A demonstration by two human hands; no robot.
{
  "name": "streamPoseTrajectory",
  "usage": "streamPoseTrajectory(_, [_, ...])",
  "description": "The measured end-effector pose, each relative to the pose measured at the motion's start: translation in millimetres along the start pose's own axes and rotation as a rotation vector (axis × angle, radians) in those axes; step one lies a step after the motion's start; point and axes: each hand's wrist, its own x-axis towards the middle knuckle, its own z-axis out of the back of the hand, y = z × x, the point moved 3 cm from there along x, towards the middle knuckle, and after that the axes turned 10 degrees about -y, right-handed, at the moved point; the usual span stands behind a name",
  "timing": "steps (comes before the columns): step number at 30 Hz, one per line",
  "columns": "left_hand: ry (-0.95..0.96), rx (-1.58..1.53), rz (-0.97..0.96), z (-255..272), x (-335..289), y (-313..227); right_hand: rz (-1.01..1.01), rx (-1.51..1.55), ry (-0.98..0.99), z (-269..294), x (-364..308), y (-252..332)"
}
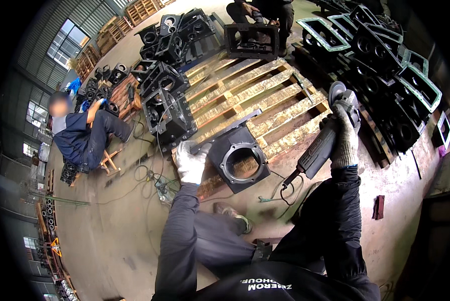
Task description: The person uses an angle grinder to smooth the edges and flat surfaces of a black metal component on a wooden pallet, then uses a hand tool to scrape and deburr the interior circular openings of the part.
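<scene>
Just right of the white-gloved left hand [191, 163], whose grip is remaining unclear, a black box-shaped metal casting [235, 138] is resting on a slatted wooden pallet [289, 109]; the white-gloved right hand [345, 140] is gripping a dark grey angle grinder [317, 151].

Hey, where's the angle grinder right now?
Head view, right of centre: the angle grinder is in the right hand, to the right of the black housing.
</scene>
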Motion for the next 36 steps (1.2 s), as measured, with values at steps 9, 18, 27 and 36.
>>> streamPoseTrajectory(9, [-0.002, 0.254, -0.340, 6.6, 1.3, -15.2, -0.074, 0.006, 0.033, 17.6, -12.8, 11.8])
streamPoseTrajectory(18, [0.050, 0.230, -0.610, 11.6, 8.7, -51.8, -0.117, -0.052, -0.035, 27.7, -10.4, 23.4])
streamPoseTrajectory(27, [0.021, 0.215, -0.622, -58.4, 30.5, -128.5, -0.119, -0.063, -0.033, 44.7, -9.8, 25.7])
streamPoseTrajectory(36, [0.565, 0.427, -0.709, -143.9, 64.3, -204.8, -0.062, -0.057, -0.125, 67.6, -6.4, 38.4])
